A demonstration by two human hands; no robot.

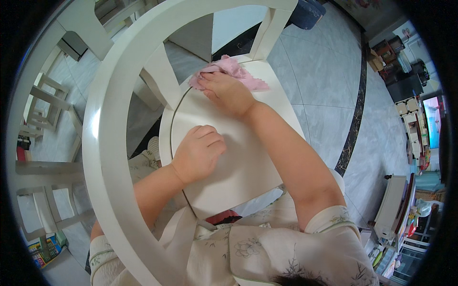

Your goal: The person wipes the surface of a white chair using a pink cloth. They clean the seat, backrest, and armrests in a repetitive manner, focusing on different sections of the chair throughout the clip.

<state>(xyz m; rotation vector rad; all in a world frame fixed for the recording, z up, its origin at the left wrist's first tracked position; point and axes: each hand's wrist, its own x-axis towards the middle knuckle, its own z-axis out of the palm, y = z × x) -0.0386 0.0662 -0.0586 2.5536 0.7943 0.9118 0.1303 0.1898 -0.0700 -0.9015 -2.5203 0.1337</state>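
Observation:
A white chair seat (229,143) lies before me, ringed on the left by the chair's curved white top rail (107,118). My right hand (229,91) is at the far end of the seat, pressed down on a crumpled pink cloth (232,68) with a zigzag edge. Part of the cloth is hidden under the fingers. My left hand (200,152) is over the nearer left part of the seat, its fingers curled in and nothing seen in them. The left forearm passes behind the rail.
White slats (162,77) join rail and seat. More white wooden furniture (46,107) stands at left. A dark blue bin (307,14) is at the top. Grey floor tiles (318,71) with a black border strip lie right, beyond them a white cabinet (390,207) and a lit screen (432,121).

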